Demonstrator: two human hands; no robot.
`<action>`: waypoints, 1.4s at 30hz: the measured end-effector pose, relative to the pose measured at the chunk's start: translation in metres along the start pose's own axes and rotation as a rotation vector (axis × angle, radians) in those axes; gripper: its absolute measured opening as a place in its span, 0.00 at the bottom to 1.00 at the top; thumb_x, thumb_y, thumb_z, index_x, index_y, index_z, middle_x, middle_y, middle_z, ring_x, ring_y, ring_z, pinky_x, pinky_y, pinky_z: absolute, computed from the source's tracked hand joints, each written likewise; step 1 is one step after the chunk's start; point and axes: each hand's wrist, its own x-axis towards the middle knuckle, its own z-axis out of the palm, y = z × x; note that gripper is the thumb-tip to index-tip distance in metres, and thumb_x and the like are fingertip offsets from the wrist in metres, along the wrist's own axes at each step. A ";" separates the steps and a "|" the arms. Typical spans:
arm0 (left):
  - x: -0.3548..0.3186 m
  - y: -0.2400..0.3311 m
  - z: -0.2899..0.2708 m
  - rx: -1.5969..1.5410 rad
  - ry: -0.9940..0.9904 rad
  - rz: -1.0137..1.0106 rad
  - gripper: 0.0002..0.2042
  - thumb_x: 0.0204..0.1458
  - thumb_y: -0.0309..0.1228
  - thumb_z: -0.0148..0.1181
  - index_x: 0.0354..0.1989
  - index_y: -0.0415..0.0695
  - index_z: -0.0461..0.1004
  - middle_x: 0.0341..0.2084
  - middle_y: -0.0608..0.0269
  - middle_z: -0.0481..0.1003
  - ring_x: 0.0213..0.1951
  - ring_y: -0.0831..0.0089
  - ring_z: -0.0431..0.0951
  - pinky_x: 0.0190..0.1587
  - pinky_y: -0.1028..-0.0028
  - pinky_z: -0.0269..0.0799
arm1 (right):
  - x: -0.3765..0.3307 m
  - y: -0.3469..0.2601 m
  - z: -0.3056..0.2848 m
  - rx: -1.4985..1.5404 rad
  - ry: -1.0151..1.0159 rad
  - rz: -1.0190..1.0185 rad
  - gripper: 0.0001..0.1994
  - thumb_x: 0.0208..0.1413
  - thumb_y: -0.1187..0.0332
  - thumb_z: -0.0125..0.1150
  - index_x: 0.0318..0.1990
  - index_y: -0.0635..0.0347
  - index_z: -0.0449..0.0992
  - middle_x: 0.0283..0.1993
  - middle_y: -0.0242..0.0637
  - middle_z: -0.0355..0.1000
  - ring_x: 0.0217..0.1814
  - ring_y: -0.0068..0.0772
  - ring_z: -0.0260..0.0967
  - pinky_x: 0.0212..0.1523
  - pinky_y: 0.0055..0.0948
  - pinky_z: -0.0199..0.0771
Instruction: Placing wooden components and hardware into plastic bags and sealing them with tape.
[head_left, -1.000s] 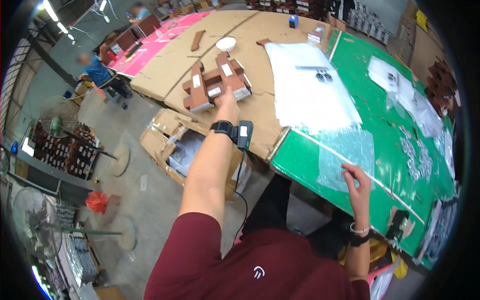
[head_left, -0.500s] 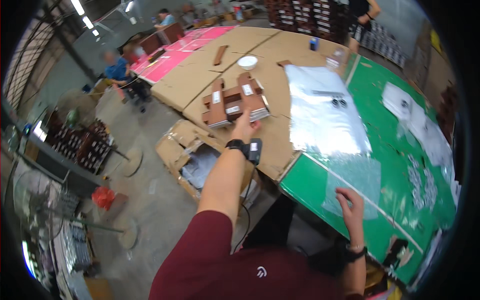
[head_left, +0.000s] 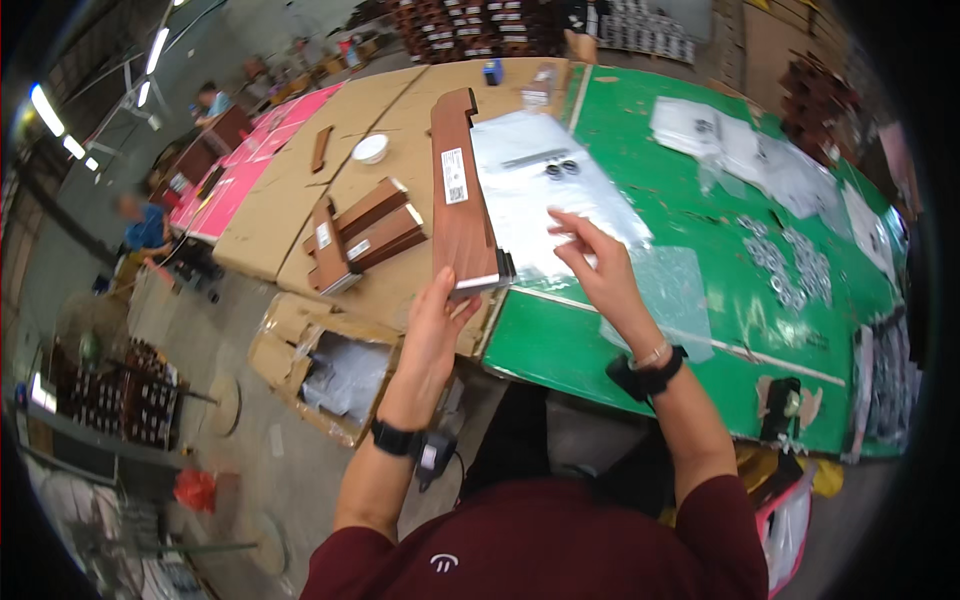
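My left hand (head_left: pixel 438 322) grips the near end of a reddish-brown wooden piece (head_left: pixel 462 215) with a white label and dark end fittings. The piece is raised over the table, its length pointing away from me. To its right hovers my right hand (head_left: pixel 595 262), fingers apart and holding nothing, above a stack of clear plastic bags (head_left: pixel 545 205). Two small black rings (head_left: pixel 561 169) and a thin grey strip (head_left: pixel 535 157) lie on the bags. Left of the held piece, several similar brown wooden pieces (head_left: pixel 362 238) lie crossed on the cardboard.
A white bowl (head_left: pixel 370 149) and a small brown strip (head_left: pixel 321 148) sit on the cardboard-covered table (head_left: pixel 270 215). Metal parts (head_left: pixel 785 262) and plastic bags (head_left: pixel 745 150) lie on the green tabletop (head_left: pixel 640 110). An open cardboard box (head_left: pixel 285 335) stands below the table edge. A person (head_left: pixel 150 232) sits far left.
My left hand has lifted a brown wooden piece off the pile and brought it right. My right hand has risen from near the green table's edge to above the bags. The view has swung right.
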 end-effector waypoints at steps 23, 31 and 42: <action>-0.100 -0.018 0.045 0.366 -0.370 -0.266 0.21 0.63 0.39 0.56 0.57 0.36 0.71 0.49 0.61 0.77 0.47 0.75 0.76 0.53 0.70 0.70 | -0.028 0.020 -0.107 -0.819 0.468 -0.295 0.13 0.50 0.74 0.65 0.45 0.58 0.78 0.39 0.38 0.77 0.42 0.45 0.72 0.41 0.36 0.68; -0.090 -0.035 0.052 0.397 -0.358 -0.268 0.22 0.61 0.38 0.58 0.58 0.35 0.70 0.48 0.63 0.75 0.47 0.74 0.75 0.53 0.71 0.68 | -0.083 0.002 -0.086 0.373 0.421 0.553 0.27 0.59 0.65 0.66 0.62 0.66 0.66 0.49 0.42 0.77 0.52 0.30 0.75 0.47 0.29 0.76; -0.072 -0.116 0.101 1.294 -0.582 0.875 0.36 0.39 0.32 0.74 0.60 0.42 0.68 0.42 0.53 0.72 0.44 0.53 0.74 0.45 0.61 0.71 | -0.121 0.002 -0.082 0.543 0.684 0.435 0.28 0.53 0.66 0.71 0.58 0.59 0.61 0.46 0.35 0.69 0.49 0.31 0.73 0.50 0.32 0.75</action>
